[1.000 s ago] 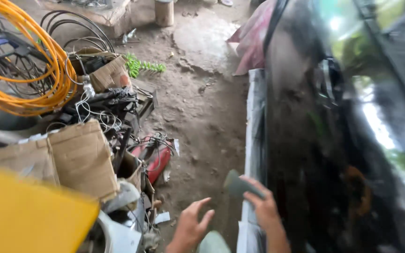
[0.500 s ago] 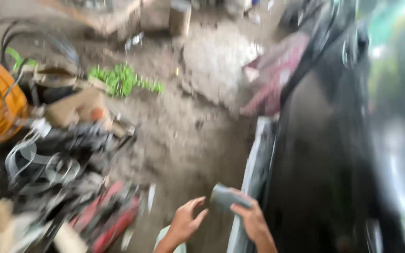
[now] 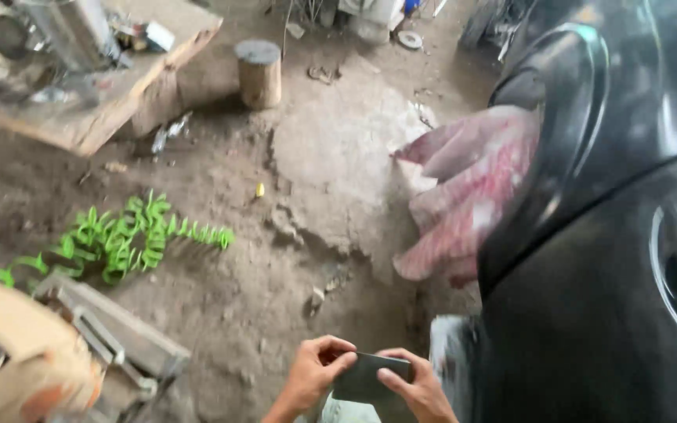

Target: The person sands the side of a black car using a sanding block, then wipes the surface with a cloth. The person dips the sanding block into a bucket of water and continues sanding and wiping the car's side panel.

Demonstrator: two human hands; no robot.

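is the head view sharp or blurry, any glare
Head view: soft daylight, no hard shadows; motion blur smears the green leafy sprig and pink cloth; pale reflections glare on the glossy black car body; both hands on the grey sheet are fairly sharp.

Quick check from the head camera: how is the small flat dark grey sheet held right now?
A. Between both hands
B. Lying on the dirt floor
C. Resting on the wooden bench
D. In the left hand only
A: the small flat dark grey sheet is pinched on its left edge by the left hand and on its right edge by the right hand, above the dirt floor.
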